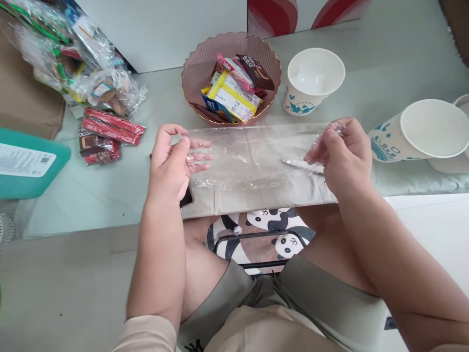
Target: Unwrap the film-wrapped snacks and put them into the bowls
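We can read only a few scraps. On the dark brown snack packet (95,142) lying on the desk left of the pink ribbed bowl (198,68) we make out "OCO" in pale letters. A pink-and-white wrapper (234,70) in that bowl bears white lettering that looks like "nabati", though we cannot be sure. The white label on the teal plastic box (22,160) carries a barcode and lines too small to read. The blue marks on the tilted white paper cup (388,143) stay unreadable.
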`<action>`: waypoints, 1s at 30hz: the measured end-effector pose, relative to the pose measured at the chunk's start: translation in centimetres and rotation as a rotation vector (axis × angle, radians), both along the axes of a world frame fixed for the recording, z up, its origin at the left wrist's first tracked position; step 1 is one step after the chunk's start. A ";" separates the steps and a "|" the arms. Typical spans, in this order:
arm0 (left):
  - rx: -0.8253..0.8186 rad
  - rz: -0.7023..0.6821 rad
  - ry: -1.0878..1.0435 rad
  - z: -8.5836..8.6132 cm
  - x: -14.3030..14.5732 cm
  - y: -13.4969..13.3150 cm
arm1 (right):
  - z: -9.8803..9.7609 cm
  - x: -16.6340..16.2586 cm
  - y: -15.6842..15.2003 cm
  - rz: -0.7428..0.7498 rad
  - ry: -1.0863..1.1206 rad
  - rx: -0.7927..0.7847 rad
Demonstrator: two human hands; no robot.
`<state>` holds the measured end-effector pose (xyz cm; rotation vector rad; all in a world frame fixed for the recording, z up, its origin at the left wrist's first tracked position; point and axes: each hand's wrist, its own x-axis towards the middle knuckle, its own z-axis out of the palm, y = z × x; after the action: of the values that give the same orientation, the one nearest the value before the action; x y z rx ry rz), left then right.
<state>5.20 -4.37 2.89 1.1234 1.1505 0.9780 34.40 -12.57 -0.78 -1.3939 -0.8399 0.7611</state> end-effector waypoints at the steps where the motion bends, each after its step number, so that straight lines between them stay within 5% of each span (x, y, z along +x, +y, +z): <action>1: -0.032 0.009 0.011 -0.3 -0.1 0.2 | -0.2 0.1 0.8 -0.024 0.033 -0.032; 8: -0.066 0.055 0.147 -1.4 0.4 0.4 | -2.8 0.3 3.3 0.038 0.180 -0.187; 13: 0.047 0.139 0.186 -1.9 0.1 0.8 | -2.3 0.0 2.0 0.192 0.024 -0.093; 20: 0.084 0.141 0.211 -1.8 0.1 1.2 | -1.9 0.7 1.7 0.102 -0.121 -0.001; 24: 0.049 0.039 0.013 -2.2 0.1 1.4 | -1.8 0.5 1.6 0.048 0.017 -0.015; 30: 0.100 -0.165 -0.008 -4.4 -1.2 1.9 | 0.4 0.0 0.7 0.218 0.109 -0.272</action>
<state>4.02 -2.43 -1.49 1.2728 0.9941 0.9188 34.38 -11.85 -0.37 -1.4986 -0.8337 1.1430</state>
